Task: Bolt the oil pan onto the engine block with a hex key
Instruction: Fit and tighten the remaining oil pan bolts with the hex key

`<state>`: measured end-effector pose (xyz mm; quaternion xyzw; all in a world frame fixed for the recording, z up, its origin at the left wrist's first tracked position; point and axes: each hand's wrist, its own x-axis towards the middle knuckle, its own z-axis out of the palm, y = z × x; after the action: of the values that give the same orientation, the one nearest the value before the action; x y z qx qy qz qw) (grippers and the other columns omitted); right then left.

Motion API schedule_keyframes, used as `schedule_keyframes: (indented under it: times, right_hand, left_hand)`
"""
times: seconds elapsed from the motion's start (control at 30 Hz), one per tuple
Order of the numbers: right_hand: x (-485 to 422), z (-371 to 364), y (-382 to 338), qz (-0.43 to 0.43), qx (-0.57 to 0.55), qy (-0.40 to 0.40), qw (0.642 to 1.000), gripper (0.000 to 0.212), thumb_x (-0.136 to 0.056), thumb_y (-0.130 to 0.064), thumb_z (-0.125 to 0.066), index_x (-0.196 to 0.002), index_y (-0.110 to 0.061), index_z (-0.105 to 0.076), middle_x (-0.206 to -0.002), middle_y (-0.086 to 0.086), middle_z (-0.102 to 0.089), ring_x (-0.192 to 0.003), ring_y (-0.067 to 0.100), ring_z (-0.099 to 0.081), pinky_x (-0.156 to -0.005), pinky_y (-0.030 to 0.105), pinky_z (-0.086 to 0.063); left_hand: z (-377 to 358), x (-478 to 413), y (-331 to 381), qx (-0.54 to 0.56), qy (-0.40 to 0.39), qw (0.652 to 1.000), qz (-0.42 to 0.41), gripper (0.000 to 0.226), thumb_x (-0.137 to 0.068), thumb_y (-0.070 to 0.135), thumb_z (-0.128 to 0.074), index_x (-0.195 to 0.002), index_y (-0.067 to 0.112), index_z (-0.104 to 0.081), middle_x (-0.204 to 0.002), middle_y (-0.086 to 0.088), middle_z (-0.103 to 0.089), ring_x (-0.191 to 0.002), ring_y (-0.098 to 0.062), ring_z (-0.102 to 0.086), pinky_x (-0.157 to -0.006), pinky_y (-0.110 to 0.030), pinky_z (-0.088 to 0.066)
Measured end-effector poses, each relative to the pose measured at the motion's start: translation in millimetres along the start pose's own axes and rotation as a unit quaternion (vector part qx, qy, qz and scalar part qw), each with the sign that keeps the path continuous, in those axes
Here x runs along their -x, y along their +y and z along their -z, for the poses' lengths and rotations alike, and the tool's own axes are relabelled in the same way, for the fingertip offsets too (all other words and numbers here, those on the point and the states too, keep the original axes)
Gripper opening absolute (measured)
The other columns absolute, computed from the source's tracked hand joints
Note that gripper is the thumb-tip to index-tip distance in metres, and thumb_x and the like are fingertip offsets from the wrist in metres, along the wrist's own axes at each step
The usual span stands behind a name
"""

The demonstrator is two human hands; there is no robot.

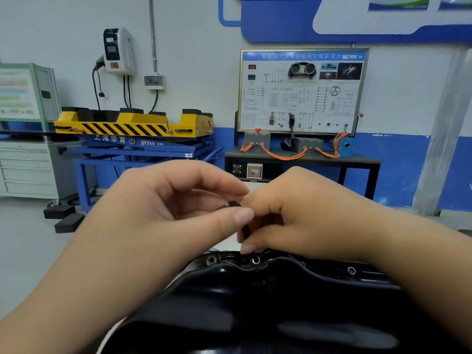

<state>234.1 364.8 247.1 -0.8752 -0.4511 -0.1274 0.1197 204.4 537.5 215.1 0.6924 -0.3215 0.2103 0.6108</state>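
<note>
Checking hand position, A speaking: your left hand (163, 200) sits left of the frame's centre. Thumb and forefinger are closed in a pinch on a small dark part (229, 205); the other fingers curve loosely above it.

B: Confirmed. You cannot identify that part from this view. Only a rounded dark edge shows between your fingertips.

A: Your right hand (301, 218) sits right of centre, touching the left hand at the pinch. Its fingers are curled tightly downward, tips just above the pan.

B: Whether your right hand has hold of anything cannot be told. A dark shape shows under the curled fingers, mostly hidden.

A: Locate the oil pan (255, 302): glossy black, filling the lower centre and lower right of the frame, beneath both your forearms.

B: Its flange (332, 268) runs along the far edge. Three bolt holes (255, 260) show there; the middle one lies directly under your right fingertips.

A: Middle left: a yellow lift table (132, 126) with black hazard stripes on a blue frame, a wall charger (118, 51) above it, and a grey drawer cabinet (25, 169) at the left edge.

B: Upper centre-right: a framed training board (301, 90) on a dark bench (357, 159), with orange cables (283, 155).
</note>
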Motion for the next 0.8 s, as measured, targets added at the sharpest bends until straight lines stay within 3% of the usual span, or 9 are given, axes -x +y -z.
schedule_keyframes:
  times: [0.2,0.3,0.5,0.7,0.8]
  right_hand:
    - [-1,-3,0,-0.012,-0.007,0.005,1.000,0.018,-0.076,-0.029,-0.077,-0.079,-0.013,-0.068,-0.070,-0.005,-0.065,-0.073,0.006,-0.058,-0.064,0.019,-0.044]
    - [-1,-4,-1,-0.025,-0.008,-0.005,1.000,0.023,-0.077,-0.033,-0.075,-0.080,-0.012,-0.065,-0.072,-0.004,-0.065,-0.071,0.007,-0.058,-0.066,0.026,-0.046]
    - [-1,-3,-3,-0.053,-0.054,-0.060,0.995,0.006,-0.083,-0.019,-0.070,-0.089,-0.017,-0.069,-0.076,-0.006,-0.071,-0.071,-0.001,-0.066,-0.072,0.019,-0.048]
    - [0,0,-1,-0.050,-0.061,-0.090,0.993,0.011,-0.085,-0.013,-0.067,-0.091,-0.019,-0.074,-0.075,-0.004,-0.074,-0.073,-0.002,-0.066,-0.072,0.016,-0.048]
    - [-1,-2,0,-0.043,-0.049,-0.074,0.995,0.009,-0.082,-0.016,-0.071,-0.086,-0.022,-0.076,-0.070,-0.012,-0.070,-0.070,-0.006,-0.062,-0.067,0.008,-0.043]
  left_hand:
    - [8,-2,-9,0.077,-0.015,0.997,0.021,0.021,-0.052,0.027,-0.074,-0.072,0.021,-0.076,-0.072,-0.008,-0.073,-0.070,-0.022,-0.071,-0.063,-0.021,-0.054]
    - [9,-4,-9,0.111,-0.051,0.992,0.019,0.034,-0.051,0.029,-0.083,-0.083,0.020,-0.075,-0.070,-0.010,-0.070,-0.069,-0.022,-0.068,-0.062,-0.022,-0.053]
    - [6,-5,-10,0.155,-0.058,0.986,0.029,0.024,-0.059,0.017,-0.071,-0.082,0.021,-0.073,-0.067,-0.011,-0.068,-0.065,-0.020,-0.066,-0.059,-0.022,-0.053]
    - [5,-3,-6,0.119,-0.078,0.990,0.018,0.030,-0.062,0.018,-0.070,-0.091,0.019,-0.074,-0.070,-0.010,-0.070,-0.064,-0.017,-0.067,-0.062,-0.018,-0.052]
    - [4,-2,-6,0.115,-0.064,0.991,0.025,0.035,-0.057,0.019,-0.074,-0.092,0.023,-0.074,-0.070,-0.009,-0.071,-0.064,-0.016,-0.068,-0.064,-0.017,-0.052]
